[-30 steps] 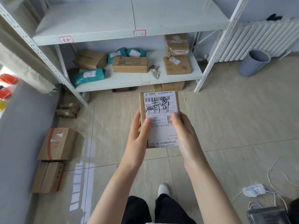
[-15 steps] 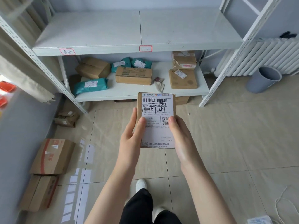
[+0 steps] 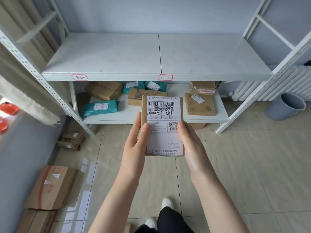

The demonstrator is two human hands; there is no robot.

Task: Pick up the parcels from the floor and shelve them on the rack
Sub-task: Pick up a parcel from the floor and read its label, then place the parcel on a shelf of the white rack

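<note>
A small brown parcel [image 3: 162, 115] with a white shipping label and black handwriting is held up in front of me. My left hand [image 3: 134, 145] grips its left edge and my right hand [image 3: 190, 145] grips its right edge. Behind it stands the white metal rack [image 3: 117, 61]; its upper shelf is bare and carries two red-framed tags on the front lip. The lower shelf [image 3: 223, 118] holds several brown boxes and teal mailer bags [image 3: 101, 107].
Cardboard boxes [image 3: 52, 185] lie on the tiled floor at the left by a grey wall, with smaller brown packets [image 3: 72, 140] near the rack's left leg. A grey bin [image 3: 284, 106] and a white radiator [image 3: 276, 83] stand at the right.
I have stepped closer to the rack; it fills more of the view and its upper shelf is lower in frame. The parcel stays held in both hands.
</note>
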